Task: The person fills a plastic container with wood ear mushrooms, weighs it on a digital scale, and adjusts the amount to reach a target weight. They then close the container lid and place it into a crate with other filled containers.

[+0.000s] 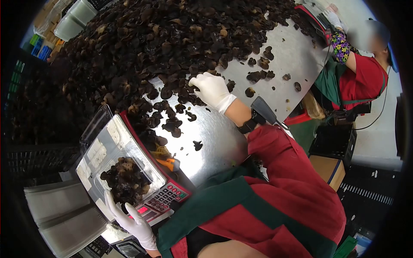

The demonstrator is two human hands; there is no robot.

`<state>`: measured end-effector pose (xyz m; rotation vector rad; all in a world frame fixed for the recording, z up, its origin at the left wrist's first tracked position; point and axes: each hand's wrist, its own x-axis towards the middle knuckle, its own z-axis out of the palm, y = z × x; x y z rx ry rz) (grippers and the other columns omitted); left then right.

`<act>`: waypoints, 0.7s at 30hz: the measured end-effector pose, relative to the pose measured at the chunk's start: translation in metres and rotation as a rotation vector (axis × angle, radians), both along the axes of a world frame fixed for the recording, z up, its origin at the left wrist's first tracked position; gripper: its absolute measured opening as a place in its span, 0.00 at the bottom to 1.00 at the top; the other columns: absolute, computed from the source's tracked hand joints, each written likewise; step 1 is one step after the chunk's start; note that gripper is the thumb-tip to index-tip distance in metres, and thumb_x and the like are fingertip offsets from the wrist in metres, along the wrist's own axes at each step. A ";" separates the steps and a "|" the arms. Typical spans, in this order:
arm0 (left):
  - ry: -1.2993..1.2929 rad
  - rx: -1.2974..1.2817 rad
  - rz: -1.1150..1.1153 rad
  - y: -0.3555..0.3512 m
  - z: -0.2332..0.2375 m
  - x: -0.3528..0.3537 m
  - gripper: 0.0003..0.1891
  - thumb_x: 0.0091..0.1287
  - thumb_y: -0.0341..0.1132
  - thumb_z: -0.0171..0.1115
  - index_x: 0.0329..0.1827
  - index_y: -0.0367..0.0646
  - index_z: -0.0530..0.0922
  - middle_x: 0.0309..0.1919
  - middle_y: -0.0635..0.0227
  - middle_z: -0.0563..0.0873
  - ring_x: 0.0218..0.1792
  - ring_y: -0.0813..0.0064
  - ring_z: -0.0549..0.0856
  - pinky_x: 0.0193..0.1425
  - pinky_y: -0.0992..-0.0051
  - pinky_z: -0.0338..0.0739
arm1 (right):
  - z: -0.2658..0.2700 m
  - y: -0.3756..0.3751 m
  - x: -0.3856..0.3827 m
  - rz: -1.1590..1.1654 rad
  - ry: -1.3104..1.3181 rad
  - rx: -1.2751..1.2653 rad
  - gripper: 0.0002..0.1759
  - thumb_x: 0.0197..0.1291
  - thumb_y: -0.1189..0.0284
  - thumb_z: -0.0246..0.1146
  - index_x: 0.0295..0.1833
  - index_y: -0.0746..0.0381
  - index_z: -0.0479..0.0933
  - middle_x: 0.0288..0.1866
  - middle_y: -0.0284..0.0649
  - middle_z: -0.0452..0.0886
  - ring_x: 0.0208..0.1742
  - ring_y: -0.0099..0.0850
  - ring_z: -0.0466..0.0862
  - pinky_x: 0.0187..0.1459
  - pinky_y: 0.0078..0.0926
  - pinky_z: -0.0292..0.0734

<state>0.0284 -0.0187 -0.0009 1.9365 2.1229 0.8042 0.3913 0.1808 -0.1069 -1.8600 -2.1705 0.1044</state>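
Dark wood ear mushrooms (172, 34) lie in a big heap on a shiny metal table (223, 137). My right hand (211, 89), in a white glove, is at the near edge of the heap with its fingers curled down among the pieces; whatever they grip is hidden. A red and white digital scale (165, 198) stands at the lower left, bearing a clear plastic tray (148, 165) with a clump of wood ears (127, 180) inside. Beside the tray's near side is my gloved left hand (129, 219), fingers stretched out and thumb apart, holding nothing.
An orange-handled tool (167, 162) lies beside the scale. Stacked clear trays (64, 215) stand at far left, with more trays (75, 19) at upper left. Across the table a co-worker (361, 81) works at another red scale (314, 21). A black crate (333, 139) stands at right.
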 end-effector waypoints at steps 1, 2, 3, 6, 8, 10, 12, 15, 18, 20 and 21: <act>0.000 0.004 -0.003 0.001 0.001 0.000 0.26 0.80 0.37 0.47 0.78 0.37 0.62 0.74 0.53 0.69 0.75 0.55 0.68 0.77 0.58 0.60 | 0.002 0.000 0.002 -0.003 0.000 0.004 0.14 0.56 0.70 0.68 0.50 0.52 0.83 0.45 0.34 0.87 0.49 0.36 0.85 0.47 0.34 0.82; -0.002 -0.001 -0.010 0.001 0.002 0.001 0.26 0.78 0.34 0.48 0.77 0.35 0.62 0.74 0.51 0.69 0.75 0.53 0.68 0.78 0.58 0.59 | 0.004 0.000 0.006 -0.016 0.147 0.012 0.13 0.56 0.70 0.68 0.48 0.54 0.83 0.44 0.35 0.87 0.48 0.37 0.86 0.47 0.34 0.82; -0.003 -0.009 -0.018 0.001 0.003 0.001 0.27 0.77 0.32 0.49 0.77 0.33 0.61 0.74 0.48 0.69 0.74 0.51 0.68 0.79 0.58 0.58 | 0.007 -0.003 0.010 -0.030 0.294 0.017 0.12 0.56 0.70 0.68 0.47 0.55 0.83 0.43 0.36 0.88 0.48 0.39 0.86 0.47 0.34 0.82; -0.007 -0.024 -0.002 0.001 0.005 0.002 0.27 0.77 0.32 0.48 0.77 0.33 0.61 0.74 0.48 0.69 0.75 0.51 0.68 0.79 0.58 0.58 | 0.040 -0.040 0.049 -0.025 0.678 -0.155 0.11 0.58 0.73 0.69 0.47 0.62 0.84 0.35 0.38 0.86 0.38 0.25 0.84 0.43 0.25 0.78; -0.001 -0.028 -0.013 0.002 0.008 0.004 0.27 0.77 0.32 0.48 0.77 0.32 0.61 0.74 0.48 0.69 0.75 0.51 0.67 0.79 0.58 0.58 | 0.069 -0.080 0.088 0.048 0.642 -0.361 0.10 0.59 0.75 0.67 0.46 0.63 0.84 0.34 0.36 0.86 0.37 0.24 0.83 0.44 0.25 0.78; 0.038 -0.025 -0.039 0.003 0.010 0.003 0.26 0.77 0.32 0.48 0.77 0.33 0.61 0.74 0.48 0.69 0.75 0.51 0.68 0.79 0.58 0.58 | 0.077 -0.120 0.133 0.152 0.592 -0.556 0.12 0.55 0.75 0.69 0.46 0.60 0.85 0.35 0.40 0.87 0.38 0.27 0.85 0.44 0.27 0.80; 0.005 -0.029 -0.038 0.003 0.007 0.000 0.26 0.78 0.32 0.48 0.77 0.33 0.61 0.74 0.48 0.69 0.75 0.51 0.68 0.79 0.58 0.58 | 0.088 -0.155 0.155 0.012 0.390 -0.659 0.12 0.56 0.73 0.69 0.46 0.60 0.85 0.37 0.40 0.88 0.40 0.31 0.86 0.46 0.29 0.81; -0.015 -0.048 -0.034 0.004 0.010 0.004 0.26 0.78 0.33 0.47 0.77 0.32 0.61 0.74 0.48 0.69 0.75 0.51 0.67 0.79 0.58 0.57 | 0.087 -0.160 0.150 -0.177 0.200 -0.480 0.14 0.57 0.71 0.68 0.49 0.60 0.84 0.37 0.40 0.87 0.40 0.35 0.86 0.48 0.30 0.81; 0.032 -0.033 -0.045 0.003 0.010 0.003 0.27 0.78 0.33 0.49 0.78 0.32 0.60 0.75 0.48 0.67 0.75 0.51 0.67 0.79 0.58 0.57 | 0.057 -0.125 0.115 -0.222 0.226 -0.036 0.21 0.57 0.68 0.69 0.58 0.54 0.81 0.47 0.40 0.84 0.45 0.39 0.85 0.50 0.33 0.81; 0.059 0.101 0.005 -0.001 0.005 0.003 0.29 0.78 0.33 0.50 0.79 0.34 0.58 0.76 0.50 0.65 0.75 0.52 0.67 0.79 0.59 0.58 | 0.052 -0.094 0.085 -0.225 0.176 -0.042 0.23 0.58 0.68 0.68 0.60 0.53 0.78 0.55 0.38 0.80 0.49 0.41 0.84 0.50 0.36 0.81; 0.065 0.105 0.010 -0.003 0.006 0.002 0.29 0.78 0.33 0.50 0.79 0.34 0.58 0.76 0.50 0.65 0.75 0.52 0.67 0.79 0.59 0.58 | 0.029 -0.078 0.082 -0.167 0.114 0.026 0.22 0.59 0.69 0.67 0.60 0.54 0.78 0.57 0.38 0.78 0.50 0.43 0.84 0.50 0.38 0.81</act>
